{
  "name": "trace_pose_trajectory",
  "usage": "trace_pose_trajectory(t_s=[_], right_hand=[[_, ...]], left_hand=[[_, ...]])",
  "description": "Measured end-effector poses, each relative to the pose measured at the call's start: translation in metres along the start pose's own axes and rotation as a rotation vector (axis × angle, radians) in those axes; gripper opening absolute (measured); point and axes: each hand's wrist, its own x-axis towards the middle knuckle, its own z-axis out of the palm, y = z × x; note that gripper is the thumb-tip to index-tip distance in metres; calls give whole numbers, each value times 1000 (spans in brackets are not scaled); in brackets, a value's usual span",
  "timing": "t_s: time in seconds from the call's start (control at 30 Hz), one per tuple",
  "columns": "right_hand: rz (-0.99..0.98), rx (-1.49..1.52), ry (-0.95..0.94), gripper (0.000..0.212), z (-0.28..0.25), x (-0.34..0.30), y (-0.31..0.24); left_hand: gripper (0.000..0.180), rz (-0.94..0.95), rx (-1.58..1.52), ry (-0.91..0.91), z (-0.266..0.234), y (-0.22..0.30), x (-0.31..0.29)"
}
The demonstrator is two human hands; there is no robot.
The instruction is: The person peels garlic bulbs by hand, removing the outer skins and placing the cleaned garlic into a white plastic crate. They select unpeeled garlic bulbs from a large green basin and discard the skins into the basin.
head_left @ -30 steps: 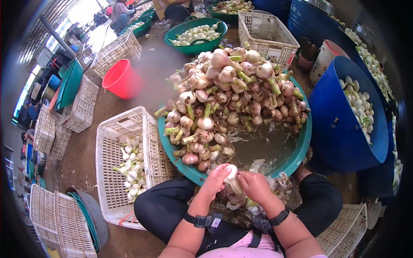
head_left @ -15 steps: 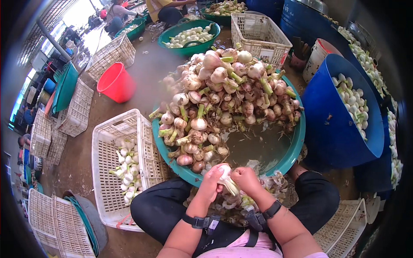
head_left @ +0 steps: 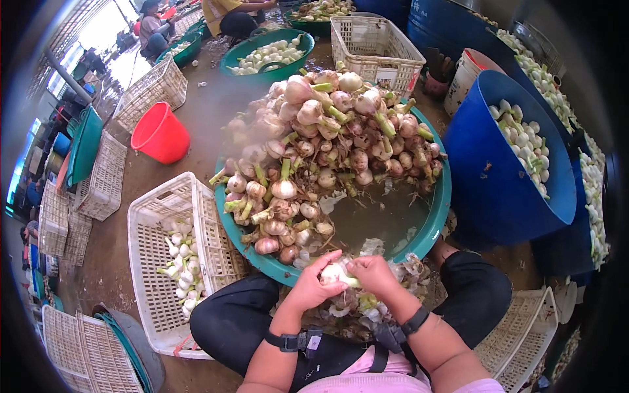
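Observation:
Over my lap, at the near rim of a round green tub [head_left: 263, 262], both hands meet at one pale garlic bulb [head_left: 333, 272]. My left hand [head_left: 313, 283] is wrapped round it, with thumb and fingers on either side. Closed in a pinch, my right hand [head_left: 375, 275] presses against the bulb's right side and stem; whether loose skin is between its fingers I cannot tell. A heap of unpeeled garlic [head_left: 321, 131], with roots and cut green stems, fills the tub's far and left parts. Papery peelings [head_left: 350, 304] lie in a pile between my legs.
Left of the tub stands a white crate [head_left: 145, 275] holding peeled garlic [head_left: 183, 262]. A blue barrel [head_left: 517, 196] with peeled bulbs is at the right. Farther off are a red bucket [head_left: 160, 134], a green basin [head_left: 282, 71], an off-white crate [head_left: 377, 56] and seated people [head_left: 236, 19].
The garlic bulb has turned in my left hand, and its stem hangs down less. My right hand has shifted closer onto it. The whole view has swung slightly, so surroundings sit farther left.

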Motion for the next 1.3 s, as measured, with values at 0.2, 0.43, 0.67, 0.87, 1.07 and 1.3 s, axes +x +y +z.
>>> trace_pose_trajectory(t_s=[0.2, 0.43, 0.67, 0.87, 1.07, 1.3], right_hand=[[487, 1056, -294, 17, -21, 7, 15], [145, 1184, -254, 22, -12, -17, -28], [-289, -739, -570, 30, -18, -42, -10], [-361, -18, 172, 33, -4, -28, -59], [-407, 129, 46, 29, -4, -14, -35], [-735, -250, 96, 21, -11, -16, -41]], left_hand=[[47, 237, -94, -69, 5, 3, 0], [20, 183, -612, 399, 9, -11, 0], [28, -155, -1075, 616, -15, -26, 1], [24, -69, -768, 438, -2, 4, -5], [25, 209, -351, 243, -6, 11, -7], [17, 427, 391, 303, -10, 17, -7]])
